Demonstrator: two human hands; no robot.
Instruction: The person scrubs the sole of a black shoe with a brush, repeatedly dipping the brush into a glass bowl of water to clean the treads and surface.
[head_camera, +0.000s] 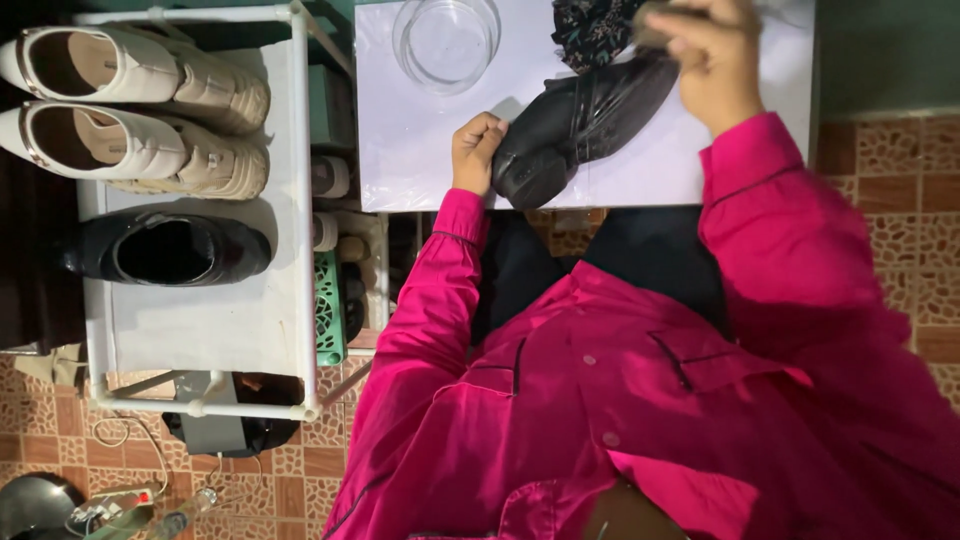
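Head view, left to right. Rack (300, 200): two cream shoes (140, 110), one black shoe (165, 248). White table (420, 150): clear glass bowl (446, 40), dark patterned cloth (590, 30). Left hand (476, 150): closed into a fist at the toe of the black leather shoe (585, 120), which lies on its side on the table between both hands. Right hand (705, 60): blurred, fingers curled around a small brownish object, apparently a brush, over the heel end. Handling judgement: firm bracing at the toe, with short, even strokes, suits this work.
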